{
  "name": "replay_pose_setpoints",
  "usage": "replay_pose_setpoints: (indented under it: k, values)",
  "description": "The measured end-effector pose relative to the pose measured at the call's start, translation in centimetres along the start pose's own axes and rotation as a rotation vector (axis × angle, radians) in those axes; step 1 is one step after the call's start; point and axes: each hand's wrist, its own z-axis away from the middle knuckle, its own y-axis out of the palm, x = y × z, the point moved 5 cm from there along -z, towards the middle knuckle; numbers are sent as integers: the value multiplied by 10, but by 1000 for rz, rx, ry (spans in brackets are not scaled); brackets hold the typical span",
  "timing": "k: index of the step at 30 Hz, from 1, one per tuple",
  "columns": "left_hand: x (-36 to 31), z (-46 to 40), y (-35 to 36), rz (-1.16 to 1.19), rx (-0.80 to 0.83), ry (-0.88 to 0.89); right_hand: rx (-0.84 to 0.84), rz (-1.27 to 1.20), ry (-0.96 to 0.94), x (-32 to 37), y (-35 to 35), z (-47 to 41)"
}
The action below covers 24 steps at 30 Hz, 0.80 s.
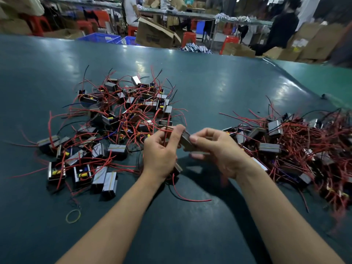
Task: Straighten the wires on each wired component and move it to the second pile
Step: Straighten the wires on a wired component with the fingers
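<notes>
Wired component [187, 142]: got one in both hands, held up just above the counter, dead centre between the two piles. Small grey metal-cased block, a bit blurry so I can't make out much detail on it.
Left hand [161, 149]: closed around the component's red wires [165, 134], thumb and fingers pinching them at the 9 o'clock end of the block. Wires run up out of my fist toward 12.
Right hand [215, 149]: gripping the block itself from the 3 o'clock side, thumb on top, fingers curled underneath.
Left pile [114, 119]: sits from about 9 to 11 o'clock of my hands. Loads of these blocks spread loose, red and black leads sticking out every which way, some units showing yellow parts inside.
Right pile [304, 149]: out at 3 o'clock, packed much tighter, a thick tangle of red wire over the blocks. Runs off the edge of view.
Stray unit [178, 167]: another block lying on the counter right under my left wrist, half hidden, with a red lead [190, 199] trailing toward 5 o'clock.
Rubber band [73, 216]: yellow loop lying flat by itself at 7 o'clock, well apart from both piles.
Counter [209, 82]: dark teal, shiny, lamp glare on it toward 12.
Background: cardboard boxes, red stools, blue crates and other people past the far edge, all fuzzy.
</notes>
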Motion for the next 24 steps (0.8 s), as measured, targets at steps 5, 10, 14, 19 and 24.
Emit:
replay_pose_setpoints:
  k: [5,10,14,19,24]
  values:
    - [-1,5,16,-54,353,-14,113,37,-41,-11,-13,15]
    - [-2,6,16,-57,342,-5,100,182,-99,-7,-14,15]
    - [-1,5,16,-20,307,-48,69,207,-112,-8,-14,15]
    - [0,1,11,4,256,-67,-9,189,-129,-7,-19,17]
    - [1,2,11,21,272,-68,-121,115,-237,-5,-24,16]
